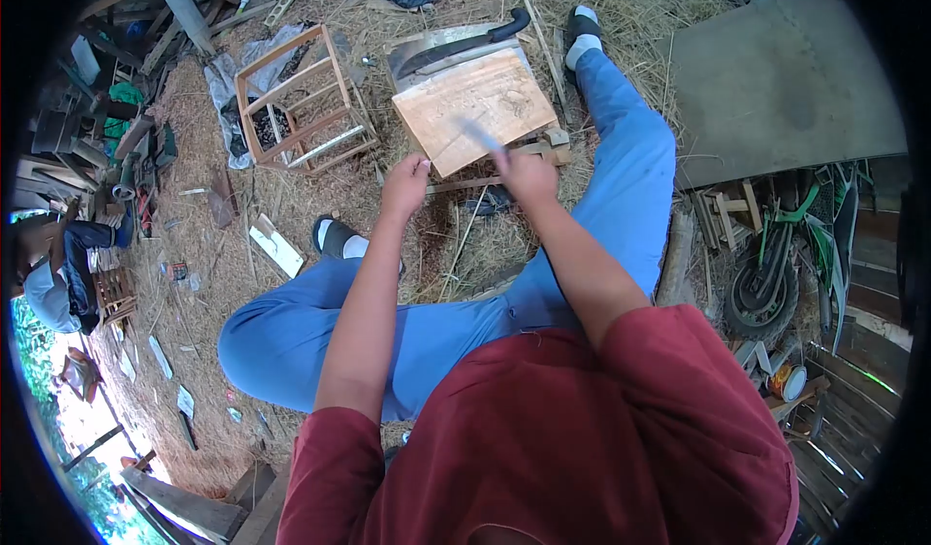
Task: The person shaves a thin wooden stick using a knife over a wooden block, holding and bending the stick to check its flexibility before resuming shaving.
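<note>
A light wooden board lies on a low support between my feet. My left hand is closed at the board's near left corner; what its fingers pinch, if anything, is too small to make out. Over the near right part of the board, my right hand grips a knife whose blade is blurred and points up and left across the wood. Behind the board lies a machete with a black curved handle, on a grey surface.
A wooden frame stands left of the board. Straw covers the ground. A large flat sheet lies at the right, above a motorbike wheel. Another person sits at the far left. A white offcut lies near my left foot.
</note>
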A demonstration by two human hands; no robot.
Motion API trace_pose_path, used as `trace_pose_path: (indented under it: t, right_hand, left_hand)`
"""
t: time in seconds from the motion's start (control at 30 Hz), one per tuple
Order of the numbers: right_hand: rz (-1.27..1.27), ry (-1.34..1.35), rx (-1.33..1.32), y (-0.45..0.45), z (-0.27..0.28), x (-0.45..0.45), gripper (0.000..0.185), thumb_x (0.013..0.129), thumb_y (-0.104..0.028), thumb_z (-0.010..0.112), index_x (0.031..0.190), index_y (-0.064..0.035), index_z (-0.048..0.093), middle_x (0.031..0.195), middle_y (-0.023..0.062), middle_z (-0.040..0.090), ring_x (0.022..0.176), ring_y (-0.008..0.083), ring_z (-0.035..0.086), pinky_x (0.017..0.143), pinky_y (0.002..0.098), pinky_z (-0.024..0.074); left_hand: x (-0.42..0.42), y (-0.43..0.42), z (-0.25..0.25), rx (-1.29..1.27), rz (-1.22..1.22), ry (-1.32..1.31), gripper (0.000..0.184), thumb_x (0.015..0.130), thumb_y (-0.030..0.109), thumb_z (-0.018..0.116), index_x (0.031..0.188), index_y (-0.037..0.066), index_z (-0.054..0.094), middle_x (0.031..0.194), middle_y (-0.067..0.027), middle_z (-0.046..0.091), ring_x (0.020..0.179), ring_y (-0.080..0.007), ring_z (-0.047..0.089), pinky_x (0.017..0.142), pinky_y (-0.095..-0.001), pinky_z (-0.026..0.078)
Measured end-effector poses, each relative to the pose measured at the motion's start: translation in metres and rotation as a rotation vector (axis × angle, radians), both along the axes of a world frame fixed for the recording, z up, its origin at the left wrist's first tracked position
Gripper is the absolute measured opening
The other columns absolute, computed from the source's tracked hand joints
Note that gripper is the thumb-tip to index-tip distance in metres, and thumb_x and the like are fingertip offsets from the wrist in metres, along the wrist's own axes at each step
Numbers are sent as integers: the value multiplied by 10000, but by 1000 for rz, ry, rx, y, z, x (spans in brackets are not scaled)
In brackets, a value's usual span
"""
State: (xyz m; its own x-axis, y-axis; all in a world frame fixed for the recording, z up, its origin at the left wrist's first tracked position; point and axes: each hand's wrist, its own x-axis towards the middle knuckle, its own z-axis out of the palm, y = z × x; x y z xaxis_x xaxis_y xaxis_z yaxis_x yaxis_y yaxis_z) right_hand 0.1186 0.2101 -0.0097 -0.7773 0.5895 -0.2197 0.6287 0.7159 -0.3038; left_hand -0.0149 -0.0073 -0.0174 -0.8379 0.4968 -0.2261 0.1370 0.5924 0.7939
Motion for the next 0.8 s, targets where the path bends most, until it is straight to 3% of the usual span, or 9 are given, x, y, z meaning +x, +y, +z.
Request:
trace_pose_path:
  t: [0.03, 0.13, 0.23, 0.33, 0.4, 0.53, 0.63, 0.73, 0.8]
  right_hand:
    - [-270, -26, -41, 8, -2, -4, 628, 1031, -596, 416, 918, -91, 770, 860, 213, 746, 826, 423, 732, 766, 550, 580]
    - [-276, 17, -6, 11, 5, -1, 643, 1032, -602, 405, 927, -82, 768, 889, 213, 750, 852, 422, 731, 795, 548, 578]
    - [-156, 11, -22, -2, 9, 1, 640, 1032, -600, 405, 930, -83, 768, 897, 207, 749, 851, 418, 731, 788, 542, 579]
    - [-101, -11, -55, -11, 8, -2, 620, 1022, -596, 429, 923, -86, 766, 877, 212, 742, 834, 411, 731, 770, 539, 579]
    - [-104, 57, -21, -9, 3, -8, 623, 1013, -608, 444, 903, -82, 759, 867, 224, 736, 830, 408, 732, 767, 534, 580]
    - [-165, 97, -120, -2, -2, -10, 603, 1015, -586, 476, 890, -48, 718, 897, 240, 733, 860, 433, 717, 795, 522, 564]
    - [-198, 458, -388, -2, -22, -6, 526, 1028, -513, 508, 952, -19, 673, 965, 256, 716, 927, 450, 689, 830, 490, 541]
    - [-213, 408, -660, 9, -48, -11, 453, 1044, -445, 511, 1004, -10, 631, 1000, 267, 688, 971, 460, 660, 843, 476, 516]
    - [-221, 408, -640, 9, -60, -9, 448, 1049, -437, 499, 1010, -11, 632, 993, 268, 683, 965, 464, 655, 835, 488, 510]
  left_hand:
    - [1, 0, 5, -5, -4, 3, 263, 1010, 294, 583, 1097, 69, 688, 972, -213, 721, 916, -389, 699, 818, -460, 529]
    - [-1, -2, 9, -30, 16, 49, 259, 1005, 288, 585, 1090, 65, 684, 957, -222, 713, 908, -407, 691, 807, -470, 524]
    - [-4, -6, 3, -47, -26, 49, 272, 1000, 277, 601, 1095, 37, 687, 879, -172, 696, 800, -291, 669, 758, -394, 514]
    - [-3, -2, 5, -53, -17, 62, 275, 994, 282, 609, 1075, 32, 691, 891, -185, 702, 811, -298, 678, 760, -407, 517]
    - [-4, -2, 10, -31, -31, 30, 273, 981, 298, 614, 1047, 48, 702, 911, -217, 708, 871, -391, 691, 772, -465, 524]
    - [-4, -2, 11, -28, -12, 38, 270, 979, 295, 617, 1063, 55, 706, 908, -209, 713, 850, -393, 687, 763, -460, 526]
    - [-2, -3, -5, -29, -1, 80, 258, 979, 284, 629, 1072, 57, 708, 884, -181, 719, 815, -343, 691, 747, -436, 525]
    - [-4, -6, -17, 194, 11, -66, 243, 974, 273, 651, 1061, 52, 705, 865, -152, 714, 782, -271, 676, 728, -400, 518]
    - [-4, -8, -10, 180, -96, -232, 246, 1010, 252, 647, 1025, 9, 689, 868, -24, 681, 813, -109, 606, 749, -306, 488]
